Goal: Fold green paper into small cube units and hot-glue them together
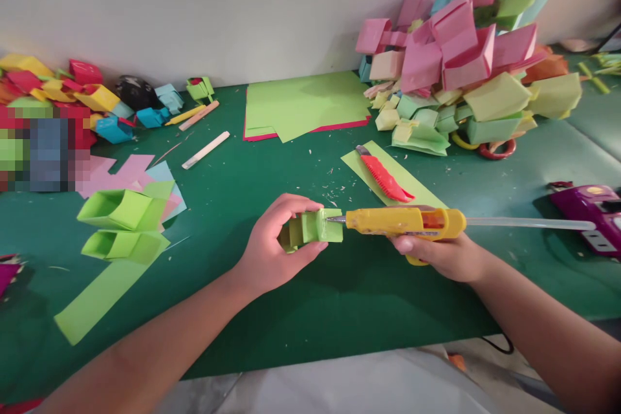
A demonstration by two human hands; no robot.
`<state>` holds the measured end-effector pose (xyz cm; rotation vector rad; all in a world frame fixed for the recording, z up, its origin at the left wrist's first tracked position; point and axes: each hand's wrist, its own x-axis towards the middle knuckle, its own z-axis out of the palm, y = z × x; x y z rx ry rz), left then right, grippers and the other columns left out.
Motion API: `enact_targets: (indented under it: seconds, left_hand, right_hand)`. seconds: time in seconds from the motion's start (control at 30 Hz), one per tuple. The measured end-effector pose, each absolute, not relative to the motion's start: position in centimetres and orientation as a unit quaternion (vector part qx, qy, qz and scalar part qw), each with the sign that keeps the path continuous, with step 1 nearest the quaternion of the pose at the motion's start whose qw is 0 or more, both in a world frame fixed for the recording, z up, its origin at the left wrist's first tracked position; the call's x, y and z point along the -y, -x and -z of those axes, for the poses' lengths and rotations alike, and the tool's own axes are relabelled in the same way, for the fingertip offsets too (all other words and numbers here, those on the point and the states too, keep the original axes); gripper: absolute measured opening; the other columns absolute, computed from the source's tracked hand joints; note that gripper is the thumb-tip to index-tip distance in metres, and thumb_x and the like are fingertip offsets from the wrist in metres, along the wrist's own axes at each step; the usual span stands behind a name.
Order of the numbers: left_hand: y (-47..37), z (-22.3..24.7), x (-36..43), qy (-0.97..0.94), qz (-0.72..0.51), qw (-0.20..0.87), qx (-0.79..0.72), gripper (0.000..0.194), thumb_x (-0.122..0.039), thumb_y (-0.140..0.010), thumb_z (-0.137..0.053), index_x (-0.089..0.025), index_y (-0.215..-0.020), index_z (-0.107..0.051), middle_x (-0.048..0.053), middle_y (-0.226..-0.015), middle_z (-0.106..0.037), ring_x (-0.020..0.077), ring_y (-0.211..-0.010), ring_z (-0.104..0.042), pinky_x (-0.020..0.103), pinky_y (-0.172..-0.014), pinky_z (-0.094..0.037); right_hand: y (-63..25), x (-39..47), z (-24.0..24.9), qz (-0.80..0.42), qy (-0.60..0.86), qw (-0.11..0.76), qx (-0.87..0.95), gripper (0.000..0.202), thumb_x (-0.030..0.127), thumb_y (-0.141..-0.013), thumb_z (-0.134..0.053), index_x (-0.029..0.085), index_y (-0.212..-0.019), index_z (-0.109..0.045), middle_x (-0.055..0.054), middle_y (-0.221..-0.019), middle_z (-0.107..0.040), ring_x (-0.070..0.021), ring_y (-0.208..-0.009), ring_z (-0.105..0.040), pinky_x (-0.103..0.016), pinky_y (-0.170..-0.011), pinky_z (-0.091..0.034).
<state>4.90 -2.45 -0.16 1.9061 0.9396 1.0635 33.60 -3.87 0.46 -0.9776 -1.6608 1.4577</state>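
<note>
My left hand (272, 249) grips a small folded green paper piece (310, 228) between thumb and fingers, above the green table. My right hand (441, 252) is wrapped round a yellow hot glue gun (388, 221), with a clear glue stick (524, 224) jutting from its back end. The gun's metal nozzle meets the top face of the paper piece, where a shiny patch that looks like glue shows. Behind the gun, a red utility knife (385, 176) rests on a green paper strip (427, 193).
Green paper sheets (305, 100) lie near the wall over red ones. Folded pink paper boxes (427, 58) pile up at back right. Two green paper boxes (116, 210) sit at left. A purple device (589, 213) stands far right. Paper scraps dot the green table (213, 194).
</note>
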Motion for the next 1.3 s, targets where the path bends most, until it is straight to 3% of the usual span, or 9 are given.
enact_targets:
  seconds: [0.53, 1.3]
  left_hand:
    - [-4.86, 0.12, 2.49, -0.749, -0.416, 0.370, -0.359, 0.038, -0.023, -0.085, -0.078, -0.025, -0.120, -0.063, 0.007, -0.116, -0.060, 0.0180, -0.095, -0.064, 0.027, -0.071, -0.052]
    - [-4.90, 0.17, 2.49, -0.751, -0.417, 0.362, -0.361, 0.038, -0.024, -0.085, -0.078, -0.026, -0.120, -0.063, 0.006, -0.116, -0.061, 0.0183, -0.095, -0.065, 0.029, -0.074, -0.054]
  right_hand:
    - [-33.55, 3.89, -0.72, -0.552, 0.411, 0.351, 0.635, 0.033, 0.053, -0.088, -0.072, 0.021, -0.082, -0.067, 0.000, -0.067, -0.057, -0.0127, -0.058, -0.053, -0.022, -0.049, -0.048]
    - [-33.61, 3.85, -0.65, -0.540, 0.426, 0.348, 0.638, 0.037, 0.058, -0.087, -0.071, 0.021, -0.084, -0.069, 0.000, -0.067, -0.057, -0.0137, -0.060, -0.053, -0.023, -0.051, -0.049]
